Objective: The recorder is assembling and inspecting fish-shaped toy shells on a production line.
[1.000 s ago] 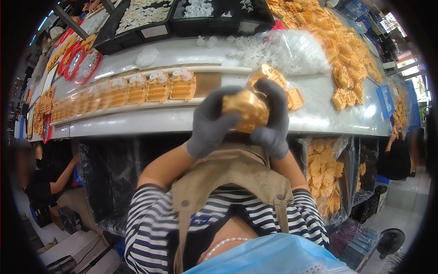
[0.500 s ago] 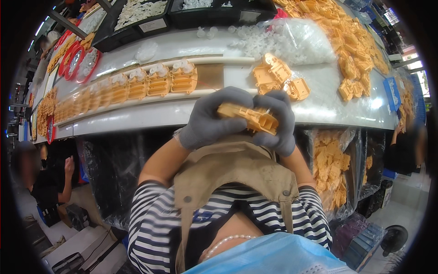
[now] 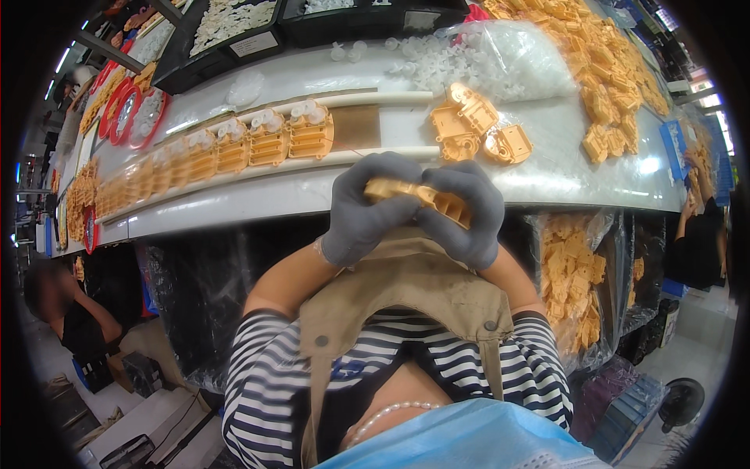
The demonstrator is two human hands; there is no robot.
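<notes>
Both my hands wear grey gloves and hold one yellow-orange plastic housing (image 3: 447, 205) between them, just in front of the bench edge. My left hand (image 3: 367, 211) is closed round its left end. My right hand (image 3: 473, 215) is wrapped about the right end, whose ribbed compartments show past the fingers. Parts of the housing are hidden by the gloves. Beyond my right hand, a few loose orange housings (image 3: 465, 121) lie on the white bench (image 3: 578, 168). To the left, a row of similar housings topped with clear-white pieces (image 3: 310, 133) lies between two white rails (image 3: 359, 156).
Small white plastic parts (image 3: 445, 66) lie by a clear bag (image 3: 523, 62). A large heap of orange housings (image 3: 605, 86) covers the far right. Black trays (image 3: 375, 22) stand at the back. Below the bench hangs a bag of orange parts (image 3: 566, 285). Co-workers sit at both sides.
My right hand has turned and closed further over the housing, covering more of it, and the two hands have drawn closer. The co-worker at left has raised a hand toward the head.
</notes>
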